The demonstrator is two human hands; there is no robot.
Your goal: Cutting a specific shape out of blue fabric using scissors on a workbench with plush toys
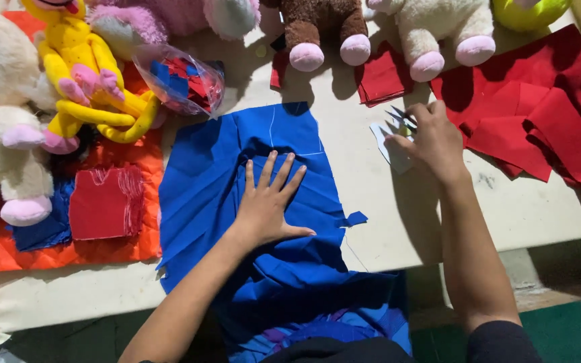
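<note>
A sheet of blue fabric [216,168] lies on the white table [371,202] and hangs over its near edge into my lap. My left hand [268,202] rests flat on the middle of the blue fabric, fingers spread. To the right of the fabric, my right hand [430,138] is closed around a pair of scissors [403,117] lying on a small white paper piece [388,148]. Only the scissors' tips show past my fingers.
Red fabric pieces [539,114] pile up at the right. Plush toys line the far edge: a yellow one [82,60], a brown one [321,27], a cream one [438,30]. An orange quilted cloth [122,161] with a red patch lies left, beside a clear bag [183,81].
</note>
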